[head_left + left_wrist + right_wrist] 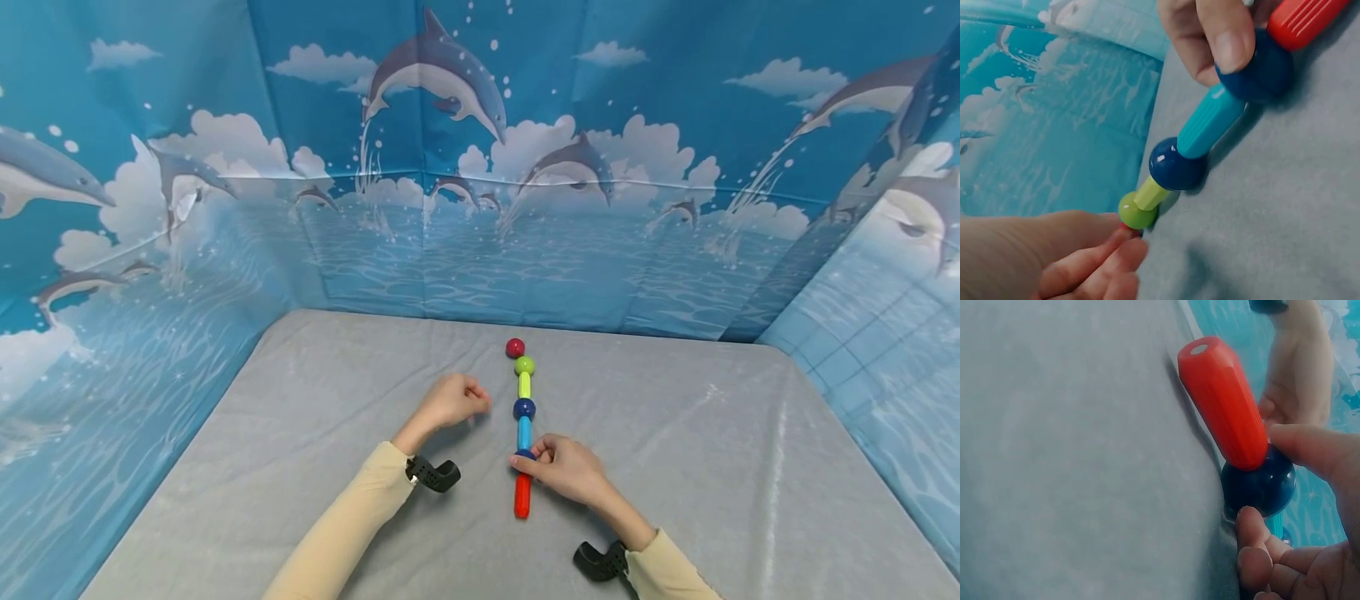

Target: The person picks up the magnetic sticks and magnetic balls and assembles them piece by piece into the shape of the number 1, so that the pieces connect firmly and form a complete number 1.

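Note:
A chain of toy rods and balls lies on the grey cloth. From the near end it runs red rod [522, 497], dark blue ball [1259, 480], light blue rod [524, 433], second dark blue ball [1177, 164], yellow-green rod [524, 385] and green ball [524, 366]. A red ball [515, 348] sits at the far end; whether it touches the green one I cannot tell. My right hand [564, 469] pinches the nearer dark blue ball between thumb and fingers. Left of the chain, my left hand [452, 400] hovers with loosely bent fingers, holding nothing.
Grey cloth [660, 417] covers the surface on both sides of the chain. A blue curtain printed with dolphins [465, 250] hangs behind and along both sides. Each wrist wears a black camera mount, such as the left mount [433, 475].

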`<state>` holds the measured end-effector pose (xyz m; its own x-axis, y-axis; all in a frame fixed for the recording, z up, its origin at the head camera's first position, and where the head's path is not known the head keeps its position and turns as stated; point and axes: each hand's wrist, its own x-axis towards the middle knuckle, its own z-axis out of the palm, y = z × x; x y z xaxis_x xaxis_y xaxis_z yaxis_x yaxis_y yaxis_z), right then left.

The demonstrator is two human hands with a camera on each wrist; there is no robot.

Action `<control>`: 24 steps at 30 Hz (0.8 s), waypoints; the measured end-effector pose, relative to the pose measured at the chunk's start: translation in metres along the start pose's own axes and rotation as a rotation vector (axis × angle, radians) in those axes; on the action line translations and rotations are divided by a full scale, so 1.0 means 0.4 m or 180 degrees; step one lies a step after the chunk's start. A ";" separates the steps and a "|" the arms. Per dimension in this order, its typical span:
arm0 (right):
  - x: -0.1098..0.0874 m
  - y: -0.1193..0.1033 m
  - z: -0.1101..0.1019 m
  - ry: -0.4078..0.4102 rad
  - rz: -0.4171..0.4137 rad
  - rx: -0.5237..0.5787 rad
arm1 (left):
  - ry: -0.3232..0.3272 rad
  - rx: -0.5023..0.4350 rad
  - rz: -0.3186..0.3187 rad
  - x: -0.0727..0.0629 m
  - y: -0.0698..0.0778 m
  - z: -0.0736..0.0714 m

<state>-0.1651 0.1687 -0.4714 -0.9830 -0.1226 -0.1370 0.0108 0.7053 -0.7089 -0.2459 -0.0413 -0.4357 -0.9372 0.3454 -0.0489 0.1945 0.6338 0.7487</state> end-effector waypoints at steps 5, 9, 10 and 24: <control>-0.001 0.001 0.002 -0.0010 -0.0012 0.0010 | 0.0382 0.0000 -0.0250 0.038 -0.002 0.014; -0.002 0.001 0.002 -0.0021 -0.0008 0.0034 | 0.0598 -0.0011 -0.0301 0.070 -0.011 0.030; -0.002 0.002 0.002 -0.0019 -0.0010 0.0037 | 0.0643 -0.0009 -0.0292 0.078 -0.013 0.034; -0.002 0.016 0.005 -0.0017 -0.0044 -0.0001 | 0.0671 -0.0146 0.0181 0.193 -0.030 0.073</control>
<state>-0.1639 0.1720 -0.4771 -0.9820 -0.1359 -0.1309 -0.0027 0.7037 -0.7105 -0.3122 -0.0018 -0.4677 -0.9658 0.2242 0.1298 0.2398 0.5837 0.7757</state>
